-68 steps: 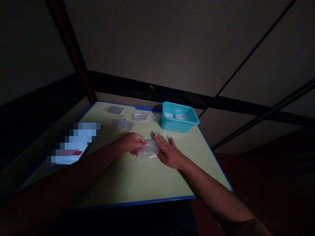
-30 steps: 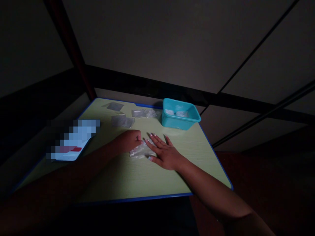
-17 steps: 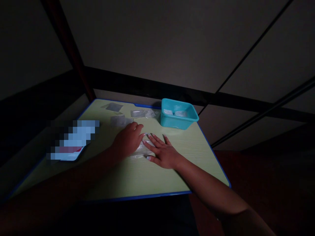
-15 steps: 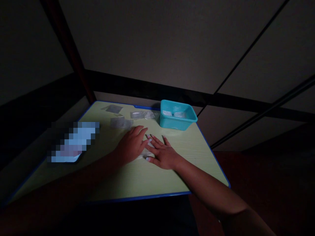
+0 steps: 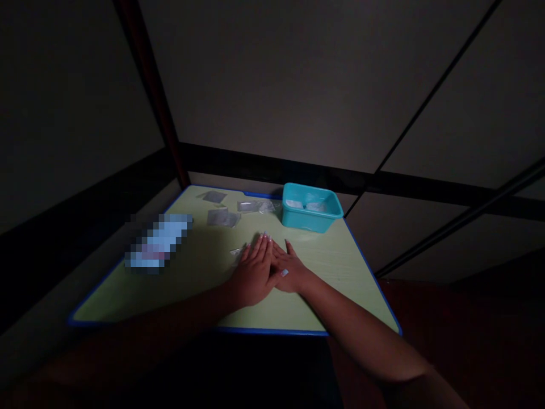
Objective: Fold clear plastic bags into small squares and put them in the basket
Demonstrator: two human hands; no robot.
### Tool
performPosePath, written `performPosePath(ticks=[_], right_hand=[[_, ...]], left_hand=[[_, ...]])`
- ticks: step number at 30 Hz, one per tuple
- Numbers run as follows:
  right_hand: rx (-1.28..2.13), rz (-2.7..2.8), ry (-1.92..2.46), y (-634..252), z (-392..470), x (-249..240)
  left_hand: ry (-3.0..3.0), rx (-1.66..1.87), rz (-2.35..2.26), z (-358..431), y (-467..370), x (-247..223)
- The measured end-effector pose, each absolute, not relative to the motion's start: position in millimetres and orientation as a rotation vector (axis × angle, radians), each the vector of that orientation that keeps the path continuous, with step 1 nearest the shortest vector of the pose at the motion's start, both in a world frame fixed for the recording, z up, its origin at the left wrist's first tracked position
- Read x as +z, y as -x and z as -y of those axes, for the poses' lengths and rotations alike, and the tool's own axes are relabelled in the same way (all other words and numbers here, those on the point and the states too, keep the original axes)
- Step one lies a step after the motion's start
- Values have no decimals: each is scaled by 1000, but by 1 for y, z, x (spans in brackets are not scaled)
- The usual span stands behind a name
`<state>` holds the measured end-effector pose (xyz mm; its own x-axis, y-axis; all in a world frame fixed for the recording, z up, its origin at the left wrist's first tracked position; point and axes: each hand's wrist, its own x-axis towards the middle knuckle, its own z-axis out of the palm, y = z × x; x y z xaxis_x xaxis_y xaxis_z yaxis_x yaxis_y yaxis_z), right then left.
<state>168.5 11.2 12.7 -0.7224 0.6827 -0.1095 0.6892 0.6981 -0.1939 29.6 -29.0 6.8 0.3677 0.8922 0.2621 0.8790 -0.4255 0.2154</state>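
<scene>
My left hand lies flat with its fingers stretched out, and its thumb reaches over the back of my right hand. My right hand is also flat on the table, its fingers partly covered by the left. A clear plastic packet pokes out at the left hand's fingertips; most of it is hidden beneath the hands. Beyond them are a greyish packet, a smaller grey packet and a crumpled clear packet.
A turquoise plastic basket with whitish packets inside stands at the table's back right. On the left lies a blurred-out flat device, perhaps a phone. A panelled wall rises behind the table, which has a blue edge.
My left hand has moved right and flattened, now partly over my right hand. The plastic packet under them is more covered. The whole view has shifted a little.
</scene>
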Motion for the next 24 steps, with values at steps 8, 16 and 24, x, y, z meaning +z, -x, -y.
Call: performPosePath(ticks=[8,16,24], right_hand=[[-291,-2818,-1167,-166,-11,15],[-300,-2820,-1216,-165,-11,13],[-274,-2868,-1261,-165,-10,10]], left_hand=[[-2440,486,-1853,20,-56,-3],[-2418,352,-1979,29,-42,-6],[-2489,189,-2037,35,-9,-6]])
